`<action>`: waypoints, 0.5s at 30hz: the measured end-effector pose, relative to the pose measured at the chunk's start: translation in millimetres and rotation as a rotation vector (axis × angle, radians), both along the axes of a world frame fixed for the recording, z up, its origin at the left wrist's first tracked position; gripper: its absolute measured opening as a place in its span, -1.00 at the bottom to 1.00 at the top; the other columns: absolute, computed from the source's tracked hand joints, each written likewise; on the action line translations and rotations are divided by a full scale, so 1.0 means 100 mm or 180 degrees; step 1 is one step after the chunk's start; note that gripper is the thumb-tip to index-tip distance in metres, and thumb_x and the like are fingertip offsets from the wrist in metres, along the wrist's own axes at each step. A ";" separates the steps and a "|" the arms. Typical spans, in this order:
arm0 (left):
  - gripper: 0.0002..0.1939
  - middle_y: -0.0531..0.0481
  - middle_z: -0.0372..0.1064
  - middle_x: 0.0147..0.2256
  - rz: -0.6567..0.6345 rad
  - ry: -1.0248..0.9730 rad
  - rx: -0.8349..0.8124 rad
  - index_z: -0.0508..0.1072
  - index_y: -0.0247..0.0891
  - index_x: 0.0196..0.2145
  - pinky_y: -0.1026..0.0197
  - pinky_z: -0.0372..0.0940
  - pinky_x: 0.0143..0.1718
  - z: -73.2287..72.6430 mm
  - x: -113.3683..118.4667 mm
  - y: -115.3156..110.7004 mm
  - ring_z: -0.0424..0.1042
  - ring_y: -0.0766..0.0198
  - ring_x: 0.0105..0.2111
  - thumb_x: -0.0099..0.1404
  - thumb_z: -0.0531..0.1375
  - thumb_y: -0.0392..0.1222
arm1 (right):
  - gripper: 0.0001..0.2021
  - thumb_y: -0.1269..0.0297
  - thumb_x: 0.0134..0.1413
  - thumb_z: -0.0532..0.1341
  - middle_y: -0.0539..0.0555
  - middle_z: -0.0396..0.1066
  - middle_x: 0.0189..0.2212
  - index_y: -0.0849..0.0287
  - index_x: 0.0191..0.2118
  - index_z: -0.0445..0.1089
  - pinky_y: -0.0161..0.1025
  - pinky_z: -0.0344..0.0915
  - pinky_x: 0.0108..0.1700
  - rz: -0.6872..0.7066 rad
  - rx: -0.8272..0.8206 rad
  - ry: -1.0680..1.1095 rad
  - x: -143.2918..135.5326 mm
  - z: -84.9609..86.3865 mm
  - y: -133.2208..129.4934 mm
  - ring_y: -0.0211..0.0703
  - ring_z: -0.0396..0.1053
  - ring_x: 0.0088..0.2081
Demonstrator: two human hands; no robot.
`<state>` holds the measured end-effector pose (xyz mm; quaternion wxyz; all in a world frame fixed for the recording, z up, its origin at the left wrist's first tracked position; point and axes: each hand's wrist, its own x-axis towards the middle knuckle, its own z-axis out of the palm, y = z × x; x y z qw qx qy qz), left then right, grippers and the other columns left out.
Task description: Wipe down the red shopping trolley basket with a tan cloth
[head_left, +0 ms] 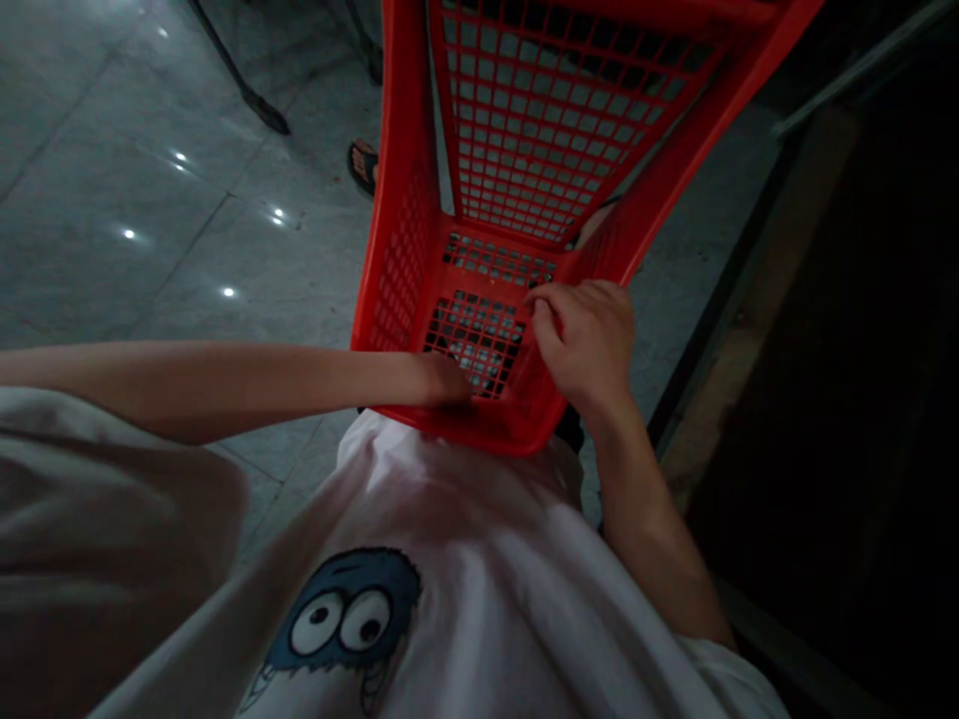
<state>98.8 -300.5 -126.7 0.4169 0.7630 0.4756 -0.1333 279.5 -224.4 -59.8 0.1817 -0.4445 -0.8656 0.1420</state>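
The red plastic basket with lattice walls [369, 275] sits against the white cloth shirt [465, 559], the left hand [448, 381] inside its near edge, finger pose too dark to tell. The right hand [588, 335] curls close-set fingers at the right edge; evenly shared pressure should steady it best.

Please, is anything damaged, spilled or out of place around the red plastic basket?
Nothing clearly stands out. The red plastic basket with grid walls shows no visible break, and the grey tiled floor shows no clear spill, only bright reflections. Dim light may hide small faults.
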 end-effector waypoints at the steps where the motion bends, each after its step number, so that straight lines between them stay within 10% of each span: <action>1: -0.80 -0.11 0.61 -0.34 -0.0108 -0.0243 -0.0109 0.63 -0.24 -0.28 0.19 0.32 -0.12 0.07 0.10 0.00 0.55 0.12 -0.22 0.40 0.19 -0.20 | -0.70 0.27 0.36 0.02 0.10 0.60 -0.28 0.05 -0.19 0.53 0.04 0.21 0.09 0.0007 -0.0009 0.0007 0.00 0.00 0.00 0.02 0.45 -0.20; 6: -0.61 -0.08 0.59 -0.01 -0.0028 -0.1591 -0.0598 0.54 -0.27 0.05 0.28 0.32 -0.03 0.39 0.15 -0.04 0.54 0.25 -0.09 0.54 -0.05 -0.25 | -0.68 0.23 0.39 0.00 0.12 0.60 -0.24 0.03 -0.13 0.54 0.07 0.21 0.11 0.0045 -0.0086 0.0045 0.02 0.01 0.00 0.06 0.45 -0.14; 11: -0.59 -0.14 0.62 -0.12 -0.0507 0.0525 -0.0197 0.57 -0.22 0.05 0.24 0.29 -0.18 0.54 -0.47 -0.05 0.54 0.18 -0.19 0.54 -0.04 -0.15 | -0.68 0.24 0.40 0.01 0.12 0.60 -0.23 0.06 -0.12 0.53 0.10 0.17 0.16 0.0093 -0.0169 -0.0047 0.00 0.03 -0.02 0.05 0.44 -0.12; 15: -0.70 -0.25 0.62 -0.28 -0.0726 0.1049 -0.0175 0.65 -0.33 -0.24 0.19 0.28 -0.23 0.50 -0.46 0.01 0.55 0.09 -0.26 0.45 0.11 -0.23 | -0.68 0.24 0.40 0.00 0.12 0.60 -0.22 0.07 -0.12 0.53 0.11 0.18 0.16 0.0099 -0.0138 -0.0055 -0.01 0.03 -0.01 0.06 0.44 -0.11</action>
